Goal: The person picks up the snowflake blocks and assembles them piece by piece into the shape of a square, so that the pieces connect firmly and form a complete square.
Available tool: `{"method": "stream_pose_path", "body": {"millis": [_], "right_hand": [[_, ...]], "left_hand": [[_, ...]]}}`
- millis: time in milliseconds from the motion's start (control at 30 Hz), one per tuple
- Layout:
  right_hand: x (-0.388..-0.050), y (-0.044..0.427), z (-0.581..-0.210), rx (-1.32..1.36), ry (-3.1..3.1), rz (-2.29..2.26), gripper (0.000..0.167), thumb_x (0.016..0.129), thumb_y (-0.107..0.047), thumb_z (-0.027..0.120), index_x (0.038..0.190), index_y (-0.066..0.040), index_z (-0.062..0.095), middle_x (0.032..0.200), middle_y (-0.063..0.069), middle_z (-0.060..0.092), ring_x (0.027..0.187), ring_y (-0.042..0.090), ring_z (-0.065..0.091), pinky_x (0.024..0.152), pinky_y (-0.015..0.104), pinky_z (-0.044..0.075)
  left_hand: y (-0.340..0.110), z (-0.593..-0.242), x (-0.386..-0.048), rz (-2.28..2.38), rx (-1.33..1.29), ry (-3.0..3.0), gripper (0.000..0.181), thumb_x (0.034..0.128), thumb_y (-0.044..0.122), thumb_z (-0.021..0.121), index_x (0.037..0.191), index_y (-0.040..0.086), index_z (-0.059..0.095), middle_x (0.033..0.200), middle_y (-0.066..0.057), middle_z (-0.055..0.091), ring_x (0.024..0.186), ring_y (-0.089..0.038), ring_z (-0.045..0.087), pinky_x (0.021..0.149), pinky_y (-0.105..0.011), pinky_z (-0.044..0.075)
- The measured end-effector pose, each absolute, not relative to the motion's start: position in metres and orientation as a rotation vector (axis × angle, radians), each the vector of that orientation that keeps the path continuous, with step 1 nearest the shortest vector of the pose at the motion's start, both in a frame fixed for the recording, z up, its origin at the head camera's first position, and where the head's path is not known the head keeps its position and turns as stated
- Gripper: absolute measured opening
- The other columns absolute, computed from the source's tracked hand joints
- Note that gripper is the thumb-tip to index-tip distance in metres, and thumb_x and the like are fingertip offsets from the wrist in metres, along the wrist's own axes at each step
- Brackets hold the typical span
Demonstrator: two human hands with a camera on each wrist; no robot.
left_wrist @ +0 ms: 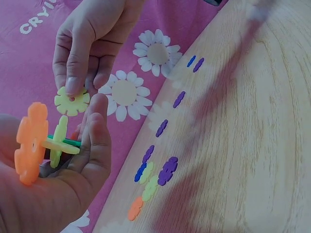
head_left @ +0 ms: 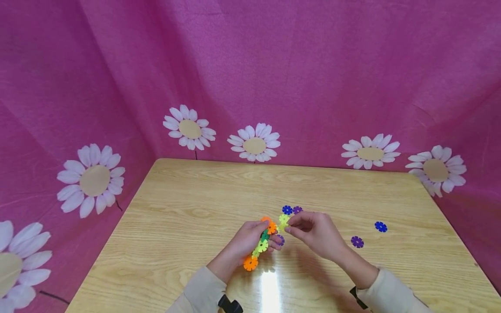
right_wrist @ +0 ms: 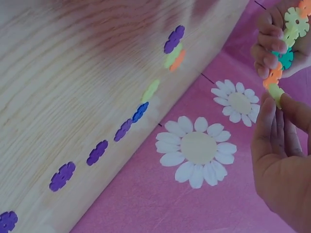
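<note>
My left hand [head_left: 247, 238] holds a chain of interlocking snowflake discs across its palm. Along the chain are an orange disc [head_left: 250, 263] at the near end, yellow-green ones [right_wrist: 297, 22], a green disc [right_wrist: 285, 58] and another orange disc [right_wrist: 273, 76]. With thumb and fingertips my right hand [head_left: 322, 237] pinches a yellow-green disc [left_wrist: 72, 102]. In the right wrist view that disc meets the far orange disc's edge; whether the two are slotted together I cannot tell. Fingers of the left hand partly hide the chain's middle.
Loose discs lie flat on the wooden table [head_left: 188, 208]: blue [head_left: 287, 210] and purple [head_left: 298, 209] beyond the hands, purple [head_left: 357, 242] and blue [head_left: 381, 226] to the right. Yellow-green and orange [left_wrist: 136, 208] ones show too. A pink flowered cloth [head_left: 305, 87] hangs behind.
</note>
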State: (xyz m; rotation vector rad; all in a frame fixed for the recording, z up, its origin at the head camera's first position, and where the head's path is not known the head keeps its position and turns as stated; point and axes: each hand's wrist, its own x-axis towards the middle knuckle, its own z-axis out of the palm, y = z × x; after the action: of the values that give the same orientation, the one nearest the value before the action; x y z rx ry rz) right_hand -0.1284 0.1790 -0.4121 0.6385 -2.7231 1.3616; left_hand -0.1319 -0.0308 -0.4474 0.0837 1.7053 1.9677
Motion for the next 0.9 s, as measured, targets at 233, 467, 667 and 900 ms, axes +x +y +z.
{"method": "stream_pose_path", "body": {"millis": [233, 467, 667, 900], "right_hand": [[-0.124, 0.173, -0.413, 0.681, -2.671, 1.355, 0.006, 0.086, -0.008, 0.078, 0.089, -0.01, 0.074, 0.083, 0.0, 0.075, 0.074, 0.005, 0.071, 0.066, 0.017, 0.06], [-0.121, 0.17, -0.418, 0.667, -2.646, 1.297, 0.008, 0.084, -0.004, 0.079, 0.087, -0.01, 0.073, 0.081, -0.001, 0.074, 0.072, 0.005, 0.071, 0.065, 0.015, 0.059], [-0.118, 0.167, -0.424, 0.646, -2.612, 1.296, 0.01, 0.085, -0.001, 0.077, 0.086, -0.009, 0.073, 0.081, 0.001, 0.074, 0.071, 0.006, 0.072, 0.063, 0.014, 0.058], [-0.116, 0.164, -0.426, 0.696, -2.545, 1.268, 0.007, 0.085, 0.001, 0.076, 0.086, -0.005, 0.073, 0.079, 0.006, 0.075, 0.07, 0.011, 0.073, 0.062, 0.015, 0.059]], "left_hand": [[-0.028, -0.447, -0.133, 1.999, 0.09, 1.7, 0.045, 0.1106, 0.025, 0.033, 0.12, -0.01, 0.06, 0.1, -0.026, 0.073, 0.075, -0.014, 0.072, 0.068, -0.022, 0.061], [-0.027, -0.446, -0.131, 1.993, 0.087, 1.721, 0.046, 0.1106, 0.025, 0.033, 0.122, -0.011, 0.059, 0.1, -0.026, 0.073, 0.075, -0.014, 0.072, 0.07, -0.025, 0.062], [-0.025, -0.445, -0.129, 1.98, 0.083, 1.771, 0.046, 0.1103, 0.029, 0.035, 0.123, -0.008, 0.06, 0.103, -0.025, 0.074, 0.083, -0.02, 0.075, 0.074, -0.029, 0.063], [-0.025, -0.446, -0.13, 1.964, 0.066, 1.815, 0.045, 0.11, 0.029, 0.037, 0.124, -0.005, 0.062, 0.1, -0.019, 0.076, 0.087, -0.023, 0.076, 0.077, -0.033, 0.064]]}}
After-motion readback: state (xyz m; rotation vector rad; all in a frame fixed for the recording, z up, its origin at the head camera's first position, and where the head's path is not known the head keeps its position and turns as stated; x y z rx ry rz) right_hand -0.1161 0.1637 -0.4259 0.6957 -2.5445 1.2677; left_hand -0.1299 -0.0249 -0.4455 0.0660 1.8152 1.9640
